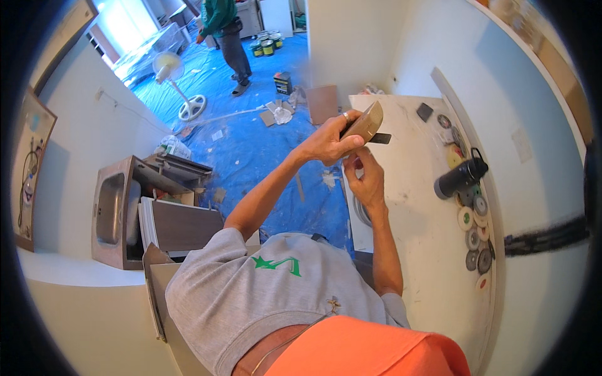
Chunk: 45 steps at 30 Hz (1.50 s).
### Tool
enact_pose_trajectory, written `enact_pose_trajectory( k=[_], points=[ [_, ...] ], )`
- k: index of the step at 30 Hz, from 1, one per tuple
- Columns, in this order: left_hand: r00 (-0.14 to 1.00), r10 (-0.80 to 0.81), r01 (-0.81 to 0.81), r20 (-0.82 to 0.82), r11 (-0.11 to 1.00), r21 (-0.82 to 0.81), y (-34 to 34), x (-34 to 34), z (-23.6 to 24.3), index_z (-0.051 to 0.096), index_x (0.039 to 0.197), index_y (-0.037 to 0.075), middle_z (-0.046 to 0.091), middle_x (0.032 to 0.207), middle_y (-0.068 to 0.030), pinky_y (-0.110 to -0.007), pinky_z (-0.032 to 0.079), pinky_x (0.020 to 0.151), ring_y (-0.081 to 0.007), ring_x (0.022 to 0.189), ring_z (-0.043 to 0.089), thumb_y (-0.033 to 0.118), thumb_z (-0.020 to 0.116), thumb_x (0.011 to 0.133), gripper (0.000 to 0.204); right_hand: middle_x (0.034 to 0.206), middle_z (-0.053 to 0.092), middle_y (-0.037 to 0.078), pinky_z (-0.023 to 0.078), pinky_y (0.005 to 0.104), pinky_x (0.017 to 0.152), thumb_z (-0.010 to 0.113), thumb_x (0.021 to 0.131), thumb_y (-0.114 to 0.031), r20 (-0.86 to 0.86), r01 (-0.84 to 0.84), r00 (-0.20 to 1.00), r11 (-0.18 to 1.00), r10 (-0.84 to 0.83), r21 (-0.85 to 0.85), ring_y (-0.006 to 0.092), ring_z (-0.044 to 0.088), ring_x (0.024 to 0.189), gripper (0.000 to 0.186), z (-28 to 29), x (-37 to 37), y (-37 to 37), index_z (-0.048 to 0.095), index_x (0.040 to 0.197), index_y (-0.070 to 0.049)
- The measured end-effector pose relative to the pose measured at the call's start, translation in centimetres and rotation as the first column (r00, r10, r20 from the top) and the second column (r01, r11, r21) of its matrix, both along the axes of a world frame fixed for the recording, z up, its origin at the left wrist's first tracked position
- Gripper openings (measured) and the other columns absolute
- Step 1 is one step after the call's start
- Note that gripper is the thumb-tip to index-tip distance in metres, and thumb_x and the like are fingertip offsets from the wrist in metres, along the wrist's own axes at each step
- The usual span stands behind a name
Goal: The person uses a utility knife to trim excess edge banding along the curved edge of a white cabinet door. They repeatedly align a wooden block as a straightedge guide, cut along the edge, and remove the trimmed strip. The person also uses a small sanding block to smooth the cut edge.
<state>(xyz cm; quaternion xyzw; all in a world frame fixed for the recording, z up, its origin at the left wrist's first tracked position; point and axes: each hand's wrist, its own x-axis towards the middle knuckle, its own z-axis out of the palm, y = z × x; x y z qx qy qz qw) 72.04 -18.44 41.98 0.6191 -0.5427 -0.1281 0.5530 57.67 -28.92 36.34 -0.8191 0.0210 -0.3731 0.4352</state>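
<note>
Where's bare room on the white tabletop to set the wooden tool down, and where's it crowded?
Bare: the middle of the white tabletop, in view between the right hand and the black cylindrical item, continuing toward the near end. Crowded: the wall-side edge, where that item and the discs lie; a dark pad lies near the far end.

Brightly lit overall, with washed-out glare from a window (128,25) at eleven o'clock and a pale sheen on the blue floor sheet (241,138). Shaded softly blue-grey along the walls (56,169) at nine and two o'clock. Bowed strongly toward the blackened rim, blurred at three o'clock, crisper centrally.
</note>
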Motion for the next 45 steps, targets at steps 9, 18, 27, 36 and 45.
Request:
enact_pose_trajectory(
  k=[9,18,27,36,45],
  points=[
    [0.968,0.022,-0.041,-0.251,0.997,-0.071,4.1,2.9,-5.8,0.048,0.138,-0.004,0.064,0.113,-0.0123,-0.037,0.053,0.087,-0.0197,0.101,0.062,0.051,0.069,0.093,0.074,0.131,0.053,0.017,0.048,0.0416,0.101,0.083,0.087,-0.020,0.141,-0.013,0.990,0.961,-0.026,0.275,0.0274,0.058,0.116,0.077,-6.5,5.3,7.4,0.037,0.145,-0.003],
    [0.663,-0.468,0.480,-0.585,0.865,-0.148,-1.3,-2.6,-15.3,0.043,0.144,-0.003,0.063,0.120,-0.0117,-0.034,0.053,0.090,-0.0181,0.105,0.061,0.045,0.060,0.103,0.066,0.130,0.062,0.016,0.052,0.0397,0.100,0.089,0.078,-0.025,-0.203,0.388,0.921,0.813,-0.332,0.434,0.0269,0.064,0.115,0.087,-10.0,-4.3,6.5,0.045,0.148,0.002],
    [0.518,-0.653,0.739,-0.552,0.667,-0.095,-3.9,-13.1,-16.1,0.034,0.158,0.003,0.041,0.159,-0.0190,-0.038,0.030,0.120,-0.0269,0.149,0.037,0.021,0.052,0.107,0.057,0.120,0.063,0.010,0.053,0.0374,0.093,0.082,0.088,-0.021,-0.380,0.808,0.571,0.415,-0.728,0.419,0.0210,0.062,0.112,0.067,-14.0,-19.1,5.9,0.050,0.145,-0.003],
    [0.590,-0.601,0.785,-0.540,0.584,0.207,1.4,-14.8,-17.9,0.046,0.147,0.000,0.057,0.145,-0.0164,-0.037,0.049,0.106,-0.0261,0.131,0.059,0.012,0.059,0.104,0.046,0.125,0.060,0.021,0.048,0.0451,0.100,0.080,0.084,-0.030,-0.523,0.901,0.132,0.321,-0.842,-0.290,0.0377,0.057,0.118,0.065,-17.1,-33.5,-1.3,0.057,0.137,0.000],
    [0.659,-0.739,0.727,-0.141,0.674,-0.131,3.0,-19.7,-3.5,0.067,0.120,0.000,0.073,0.115,-0.0141,-0.042,0.055,0.097,-0.0288,0.107,0.070,0.019,0.067,0.100,0.028,0.129,0.059,0.018,0.047,0.0480,0.101,0.081,0.083,-0.028,-0.458,0.834,0.153,0.363,-0.876,-0.416,0.0383,0.056,0.117,0.065,-19.5,-36.9,-2.7,0.058,0.138,-0.002]
  ],
)
